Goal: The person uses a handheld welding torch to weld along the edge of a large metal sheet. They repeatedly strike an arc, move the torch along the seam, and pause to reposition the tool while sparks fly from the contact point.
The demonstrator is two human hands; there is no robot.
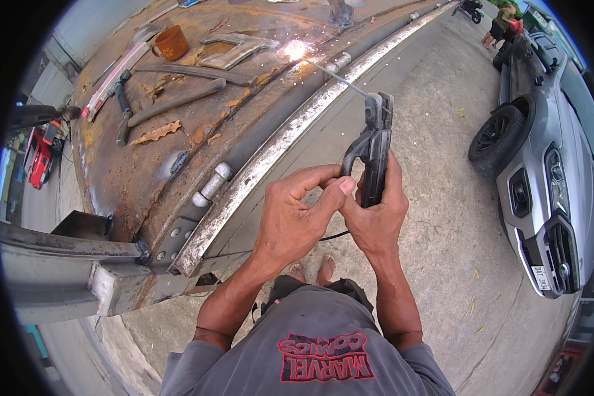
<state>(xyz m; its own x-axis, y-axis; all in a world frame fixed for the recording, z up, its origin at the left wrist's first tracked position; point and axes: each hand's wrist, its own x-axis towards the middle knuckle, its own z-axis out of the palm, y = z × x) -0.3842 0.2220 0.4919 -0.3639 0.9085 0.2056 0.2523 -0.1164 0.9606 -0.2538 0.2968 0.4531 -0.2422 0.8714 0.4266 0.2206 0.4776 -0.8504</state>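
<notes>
Both my hands are closed on a black welding electrode holder (376, 148) in front of me. My right hand (378, 221) wraps its handle, while my left hand (294, 214) grips the lever side with thumb and fingers. From the holder's jaws a thin welding rod (336, 77) reaches away to the left. At its far tip a bright arc (297, 49) throws sparks on the rusty metal bed (171, 171), close to its raised edge. A dark cable (336, 235) shows behind my hands.
On the rusty bed lie a hammer (178, 102), a flat bar (195, 71), an angled metal frame (234, 53) and a brown mug (170, 44). A worn pale rail (264, 158) runs along the bed's side. A silver pickup (541, 165) stands at right; people (503, 26) are farther off.
</notes>
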